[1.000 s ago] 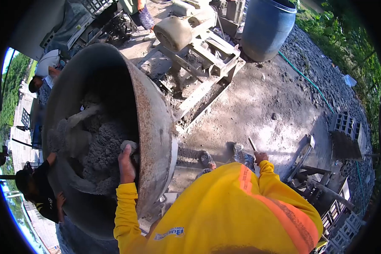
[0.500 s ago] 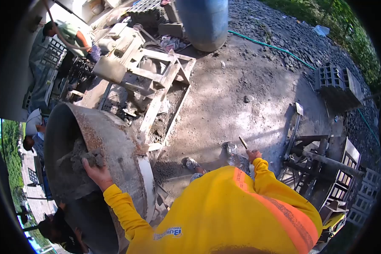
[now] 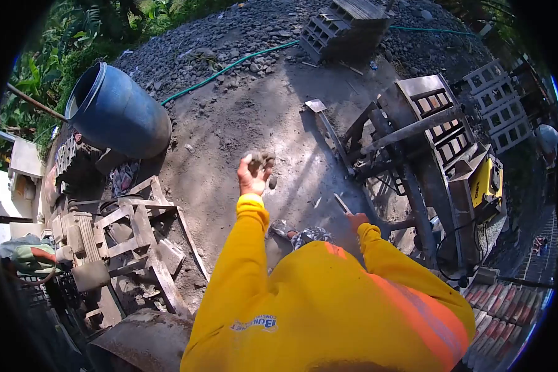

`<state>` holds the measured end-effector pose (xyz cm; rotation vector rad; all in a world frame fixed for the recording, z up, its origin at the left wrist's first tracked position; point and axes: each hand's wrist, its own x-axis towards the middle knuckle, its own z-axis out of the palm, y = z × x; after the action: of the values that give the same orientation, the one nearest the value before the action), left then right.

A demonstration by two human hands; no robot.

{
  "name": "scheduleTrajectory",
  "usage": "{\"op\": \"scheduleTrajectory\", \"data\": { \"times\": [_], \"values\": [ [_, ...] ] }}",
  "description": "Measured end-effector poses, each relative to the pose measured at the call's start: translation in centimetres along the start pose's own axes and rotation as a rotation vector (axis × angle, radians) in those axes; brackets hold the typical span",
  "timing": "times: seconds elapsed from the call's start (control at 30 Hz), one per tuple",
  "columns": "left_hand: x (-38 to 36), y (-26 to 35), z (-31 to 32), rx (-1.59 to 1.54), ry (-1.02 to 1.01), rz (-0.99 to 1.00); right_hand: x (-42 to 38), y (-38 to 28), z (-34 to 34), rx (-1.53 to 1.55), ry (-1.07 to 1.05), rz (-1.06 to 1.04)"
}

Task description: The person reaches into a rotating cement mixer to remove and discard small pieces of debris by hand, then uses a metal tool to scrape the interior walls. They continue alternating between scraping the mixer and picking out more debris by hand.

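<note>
Out over the bare ground, my left hand (image 3: 252,181) is raised with its fingers curled round a grey lump of wet concrete mix (image 3: 263,162). A small bit of the mix (image 3: 273,183) shows beside the fingers. My right hand (image 3: 357,221), lower and closer to my body, grips a thin flat stick (image 3: 341,203) that points up and left. The mixer drum (image 3: 146,338) is at the bottom left, apart from both hands. To the right of my right hand stands a metal block-moulding machine (image 3: 415,149).
A blue barrel (image 3: 121,111) stands upper left, near a wooden frame (image 3: 139,235) and a motor. Concrete blocks (image 3: 347,28) are stacked at the top, before gravel (image 3: 229,43) and a green hose (image 3: 229,73). A yellow power unit (image 3: 487,181) sits right. A person (image 3: 34,254) bends at far left.
My view has turned to the right. The left hand has come out of the mixer drum and now holds a lump of mix over the ground. The right hand still grips the stick.
</note>
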<state>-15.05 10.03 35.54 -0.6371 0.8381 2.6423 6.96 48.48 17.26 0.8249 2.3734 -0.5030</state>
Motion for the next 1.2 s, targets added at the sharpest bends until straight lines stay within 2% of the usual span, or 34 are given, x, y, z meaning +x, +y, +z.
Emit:
{"op": "scheduleTrajectory", "data": {
  "times": [0.03,0.1,0.13,0.2,0.27,0.33,0.37,0.47,0.53,0.57,0.6,0.63,0.67,0.7,0.77,0.8,0.83,0.87,0.9,0.97,1.0,1.03,1.07,1.1,1.17,1.2],
  "values": [
    [2.7,-0.3,5.6,0.051,-0.182,0.009,-1.0,1.4,-0.2,0.068,-0.023,0.049],
    [3.1,0.0,15.8,0.041,-0.343,0.065,-2.2,2.7,-1.9,0.205,-0.060,0.147],
    [2.3,0.1,18.5,0.089,-0.431,0.125,-4.1,3.3,-2.0,0.309,-0.054,0.154],
    [-0.2,0.3,20.0,0.218,-0.419,0.176,-6.4,4.4,-1.7,0.532,-0.025,0.170],
    [0.9,-1.2,15.1,0.364,-0.330,0.168,-5.8,7.3,1.9,0.447,-0.004,0.223],
    [0.7,-2.8,6.5,0.580,-0.165,0.049,-3.8,12.3,8.0,0.253,0.020,0.270],
    [-0.4,-3.8,1.8,0.675,0.019,-0.013,-4.3,13.0,8.9,0.222,0.003,0.317],
    [-6.3,-6.7,-15.5,0.591,0.532,-0.131,-9.0,6.8,2.6,0.150,-0.054,0.361],
    [-13.2,-6.8,-25.2,0.512,0.874,-0.215,-3.6,9.1,6.4,-0.020,-0.072,0.132],
    [-17.1,-6.7,-28.6,0.460,1.001,-0.186,-1.6,10.4,7.7,-0.108,-0.078,0.021],
    [-20.1,-6.0,-32.2,0.457,1.185,-0.266,-1.9,8.7,5.8,-0.076,-0.073,0.023],
    [-23.0,-5.0,-33.0,0.446,1.288,-0.254,-2.4,5.8,3.3,-0.045,-0.066,0.017],
    [-22.3,-4.7,-32.3,0.417,1.290,-0.221,-2.4,2.9,0.7,-0.013,-0.052,0.004],
    [-21.1,-4.8,-31.7,0.386,1.288,-0.189,0.3,2.3,1.2,-0.012,-0.138,-0.085],
    [-18.3,-5.2,-29.6,0.323,1.279,-0.130,3.2,-0.7,1.7,0.048,-0.002,-0.042],
    [-13.6,-6.3,-24.5,0.374,1.062,-0.074,3.8,-2.1,1.9,0.073,0.054,-0.024],
    [-10.8,-7.3,-16.8,0.408,0.611,0.092,4.7,-3.9,1.7,-0.067,0.092,-0.141],
    [-8.9,-6.0,-6.6,0.486,0.139,0.075,5.0,-6.0,1.1,-0.065,-0.012,-0.197],
    [-9.7,-4.3,3.9,0.482,-0.135,0.122,5.1,-8.3,0.0,-0.082,-0.128,-0.268],
    [-12.8,-3.0,16.1,0.441,-0.561,0.186,9.4,-9.3,1.9,-0.369,-0.085,-0.994],
    [-14.8,-3.0,19.2,0.500,-0.650,0.387,9.3,-11.4,1.5,-0.375,-0.136,-1.067],
    [-17.3,-0.9,20.6,0.676,-0.681,0.523,9.2,-13.1,1.6,-0.329,-0.250,-0.961],
    [-18.4,-0.4,20.5,0.680,-0.695,0.635,8.6,-14.9,1.3,-0.251,-0.344,-0.801],
    [-19.4,0.9,19.1,0.798,-0.641,0.682,7.6,-16.7,1.5,-0.145,-0.406,-0.621],
    [-18.1,0.8,13.7,0.872,-0.415,0.709,5.3,-20.4,1.8,-0.008,-0.474,-0.448],
    [-18.0,1.5,9.8,0.969,-0.187,0.697,4.1,-22.0,2.3,0.014,-0.497,-0.417]
  ]
}}
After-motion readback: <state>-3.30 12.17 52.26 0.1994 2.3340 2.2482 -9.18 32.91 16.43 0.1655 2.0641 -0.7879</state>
